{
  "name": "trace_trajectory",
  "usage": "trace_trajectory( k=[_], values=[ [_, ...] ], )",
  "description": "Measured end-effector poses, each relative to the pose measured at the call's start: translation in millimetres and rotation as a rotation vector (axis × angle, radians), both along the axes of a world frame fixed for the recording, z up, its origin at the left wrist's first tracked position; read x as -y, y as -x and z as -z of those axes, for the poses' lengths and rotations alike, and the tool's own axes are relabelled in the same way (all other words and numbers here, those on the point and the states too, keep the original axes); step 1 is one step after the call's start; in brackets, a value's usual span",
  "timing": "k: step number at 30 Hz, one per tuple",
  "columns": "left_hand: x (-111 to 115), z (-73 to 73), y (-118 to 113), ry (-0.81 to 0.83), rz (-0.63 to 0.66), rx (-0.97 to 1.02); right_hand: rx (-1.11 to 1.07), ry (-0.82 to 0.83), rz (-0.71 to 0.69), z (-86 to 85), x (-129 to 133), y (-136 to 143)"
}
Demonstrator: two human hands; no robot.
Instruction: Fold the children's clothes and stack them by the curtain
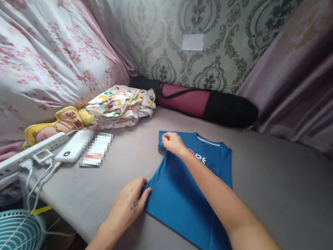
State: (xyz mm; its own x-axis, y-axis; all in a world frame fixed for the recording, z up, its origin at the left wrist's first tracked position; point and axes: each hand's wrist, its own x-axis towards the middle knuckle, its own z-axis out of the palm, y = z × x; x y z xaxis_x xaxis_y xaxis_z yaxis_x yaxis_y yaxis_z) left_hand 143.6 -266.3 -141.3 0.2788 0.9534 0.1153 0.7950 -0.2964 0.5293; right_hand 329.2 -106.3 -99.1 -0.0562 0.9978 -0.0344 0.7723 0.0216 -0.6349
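Both the left hand (130, 203) and right hand (173, 143) pinch the blue shirt (183, 194), white "DE" lettering visible.

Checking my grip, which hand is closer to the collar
Right. Your right hand is at the sleeve, left of the collar; your left hand is farther, at the shirt's side near the hem.

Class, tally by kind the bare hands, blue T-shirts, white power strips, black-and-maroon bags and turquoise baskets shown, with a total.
Bare hands: 2 (left hand, right hand)
Blue fabric T-shirt: 1
White plastic power strip: 1
Black-and-maroon fabric bag: 1
Turquoise plastic basket: 1
Total: 6
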Motion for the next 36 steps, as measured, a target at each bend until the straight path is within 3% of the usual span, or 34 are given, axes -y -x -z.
trace_trajectory(
  k=[5,10,15,19,24,30,36],
  values=[
    [-3,-0.8,1,0.104,-0.010,-0.008,0.072,0.056,0.155,3.8,-42,31],
    [-4,-0.4,0,0.113,-0.033,0.021,0.118,0.078,0.263,18.5,-47,46],
    [-2,-3.6,-1,0.226,-0.068,0.156,0.019,0.082,0.267,24.7,-54,42],
    [-2,-4.5,-2,0.282,-0.124,0.208,-0.189,0.121,0.301,23.2,-64,16],
    [5,-9.6,-12,0.281,-0.048,0.245,-0.565,0.151,0.371,15.7,-61,-37],
    [18,-16.4,-36,0.146,0.097,0.226,-0.920,0.115,0.409,5.8,-29,-104],
    [27,-11.5,-59,-0.011,0.287,0.174,-1.070,0.109,0.493,6.0,4,-142]
  ],
)
